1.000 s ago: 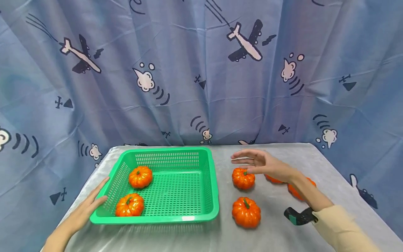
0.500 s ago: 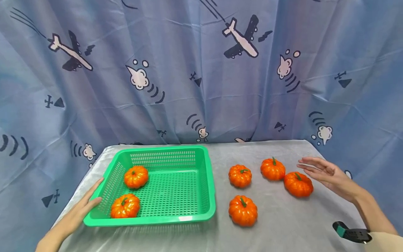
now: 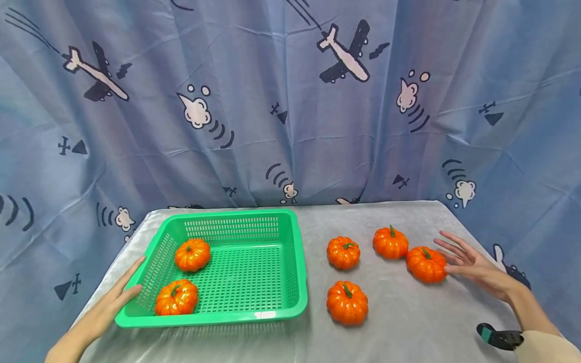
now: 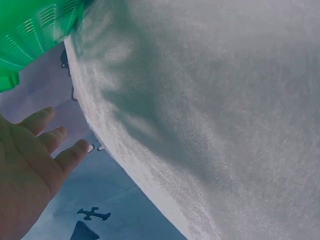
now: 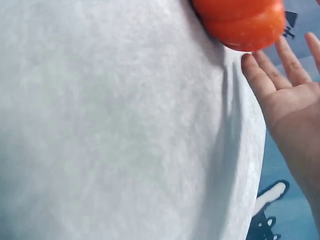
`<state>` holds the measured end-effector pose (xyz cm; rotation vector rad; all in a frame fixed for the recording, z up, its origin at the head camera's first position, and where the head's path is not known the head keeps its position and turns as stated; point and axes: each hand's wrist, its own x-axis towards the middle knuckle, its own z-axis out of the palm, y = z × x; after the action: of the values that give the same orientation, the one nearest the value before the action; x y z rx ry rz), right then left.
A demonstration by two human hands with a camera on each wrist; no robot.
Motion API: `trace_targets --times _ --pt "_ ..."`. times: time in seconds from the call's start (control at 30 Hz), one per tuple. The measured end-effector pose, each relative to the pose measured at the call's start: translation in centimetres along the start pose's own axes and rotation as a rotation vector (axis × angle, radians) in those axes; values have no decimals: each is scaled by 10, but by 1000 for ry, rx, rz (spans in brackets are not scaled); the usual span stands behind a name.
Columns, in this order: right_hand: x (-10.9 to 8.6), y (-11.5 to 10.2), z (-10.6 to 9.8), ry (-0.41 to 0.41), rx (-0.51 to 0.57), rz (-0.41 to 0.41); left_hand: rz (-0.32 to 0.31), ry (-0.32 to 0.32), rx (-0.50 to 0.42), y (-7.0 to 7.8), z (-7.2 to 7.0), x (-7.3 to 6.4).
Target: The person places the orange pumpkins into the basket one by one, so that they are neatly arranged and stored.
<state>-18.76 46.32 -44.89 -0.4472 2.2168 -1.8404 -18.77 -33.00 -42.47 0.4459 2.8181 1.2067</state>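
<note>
My right hand (image 3: 474, 267), fingers spread, is at the right side of an orange pumpkin (image 3: 426, 264) with a green stem. In the right wrist view the thumb tip is right at the underside of that pumpkin (image 5: 242, 22). A second pumpkin (image 3: 390, 243) sits just behind and left of it. My left hand (image 3: 102, 307) lies with straight fingers along the left side of a green plastic basket (image 3: 299, 267). Inside the basket, at its left, are two pumpkins, one at the back (image 3: 192, 254) and one at the front (image 3: 177, 297).
Between basket and right hand stand two more pumpkins, a smaller one (image 3: 343, 252) behind and a larger one (image 3: 347, 303) in front. A silvery-grey cloth (image 3: 399, 322) covers the table. Behind hangs a blue curtain (image 3: 245, 101) with airplane prints.
My right hand has moved right, away from over the small pumpkin, then closer to the rightmost pumpkin. The head view has shifted slightly right. The left hand stays by the basket.
</note>
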Motion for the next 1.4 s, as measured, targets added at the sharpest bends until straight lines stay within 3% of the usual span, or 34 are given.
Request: trace_targets --times 0.2,0.33,0.73,1.03,1.23,1.4 --pt "15 2 7 29 -127 154 1 -2 -14 -1 1 -1" --pt "24 3 12 31 -146 193 8 4 -6 -1 2 -1" --pt "31 10 23 68 -226 147 1 4 11 3 1 2" --pt "29 8 33 137 -239 219 -21 -4 17 2 0 2" --pt "26 9 30 201 -238 161 -33 -12 4 0 1 1" --pt "21 2 21 243 -168 117 -42 -11 8 0 1 1"
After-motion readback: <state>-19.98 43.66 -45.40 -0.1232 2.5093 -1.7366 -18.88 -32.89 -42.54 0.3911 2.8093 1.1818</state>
